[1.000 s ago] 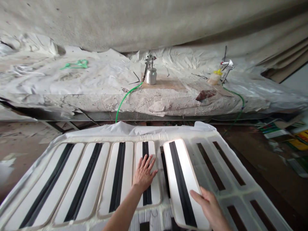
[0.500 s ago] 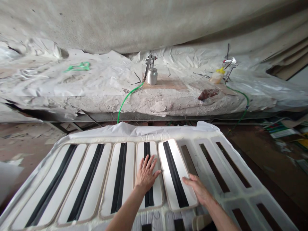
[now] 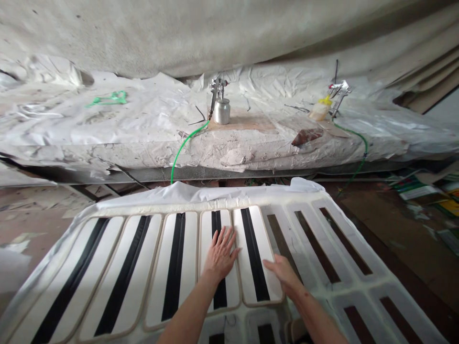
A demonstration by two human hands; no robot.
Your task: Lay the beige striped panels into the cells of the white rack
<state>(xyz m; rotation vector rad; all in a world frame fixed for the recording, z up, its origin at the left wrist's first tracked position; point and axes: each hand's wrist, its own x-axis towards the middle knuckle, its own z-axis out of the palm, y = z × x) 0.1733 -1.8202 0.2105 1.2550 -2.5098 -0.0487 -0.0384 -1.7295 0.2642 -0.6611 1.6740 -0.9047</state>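
White panels with a black stripe down the middle lie side by side on a white slotted rack [image 3: 344, 229]. The left hand [image 3: 221, 254] rests flat, fingers spread, on the fourth panel [image 3: 218, 267] from the left, grasping nothing. The right hand [image 3: 283, 272] lies open with its fingers against the right edge of the fifth panel [image 3: 256, 258], which sits just beside the fourth, their long edges nearly touching. To the right, the rack's slots show dark gaps. Beyond the rack stands a worktop [image 3: 107, 129] under crumpled, paint-caked sheeting. A metal spray gun [image 3: 218, 102] with a cup stands upright on it, with a green hose [image 3: 182, 148] trailing down from it. A second spray gun [image 3: 339, 95] stands farther right beside a bottle [image 3: 319, 110] with a yellow cap.
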